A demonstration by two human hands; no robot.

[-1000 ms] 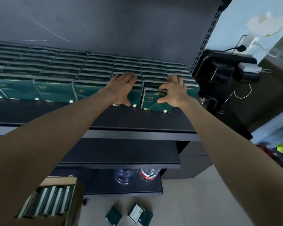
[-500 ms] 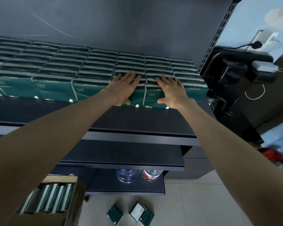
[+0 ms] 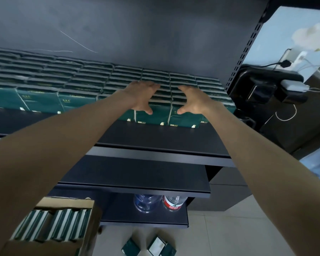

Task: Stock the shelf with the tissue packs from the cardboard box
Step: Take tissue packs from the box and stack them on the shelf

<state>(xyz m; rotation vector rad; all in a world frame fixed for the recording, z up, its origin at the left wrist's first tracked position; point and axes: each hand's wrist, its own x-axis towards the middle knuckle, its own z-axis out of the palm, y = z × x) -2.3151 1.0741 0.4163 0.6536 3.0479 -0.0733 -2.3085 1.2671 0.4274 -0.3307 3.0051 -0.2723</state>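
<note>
Dark green tissue packs (image 3: 44, 100) stand in several tight rows along the top black shelf (image 3: 155, 139). My left hand (image 3: 142, 97) lies over the tops of the packs near the right end, its thumb touching the front face of one pack (image 3: 151, 119). My right hand (image 3: 192, 101) rests on the neighbouring column, fingers arched over the tops and thumb against the front pack (image 3: 185, 121). The open cardboard box (image 3: 44, 246) at the bottom left holds several more packs (image 3: 50, 224) standing on edge.
Two lower black shelves (image 3: 137, 174) jut out beneath. Two water bottles (image 3: 174, 202) stand under them. A few loose packs (image 3: 155, 248) lie on the tiled floor. A black appliance (image 3: 266, 89) with cables sits beyond the shelf's perforated right upright (image 3: 244, 52).
One second ago my right hand set a tilted pack into the front row. Both hands then pressed flat on the packs; now they have spread slightly apart, thumbs down on the front faces.
</note>
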